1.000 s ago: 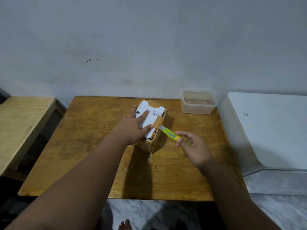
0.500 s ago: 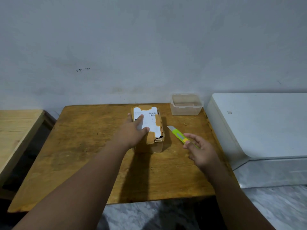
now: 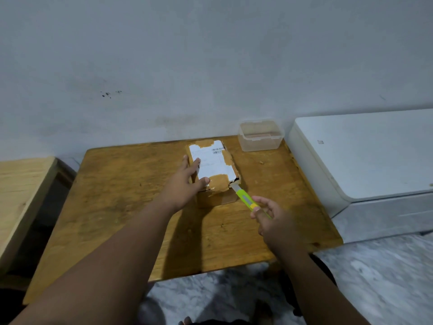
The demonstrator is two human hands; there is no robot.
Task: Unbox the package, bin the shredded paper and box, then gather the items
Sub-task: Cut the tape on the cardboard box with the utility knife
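Now the right hand (image 3: 278, 221) grips the knife (image 3: 246, 200), blade at the box's (image 3: 212, 164) near right corner; left hand (image 3: 185, 181), open-fingered, steadies it

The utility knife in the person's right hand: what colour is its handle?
Bright lime green with a yellow slider, on the utility knife, seen in the head view.

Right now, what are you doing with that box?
A person is opening a taped cardboard box on the wooden table. The left hand presses down on the box top. The right hand holds a green utility knife, its blade at the box's near right corner. The box is not yet open.
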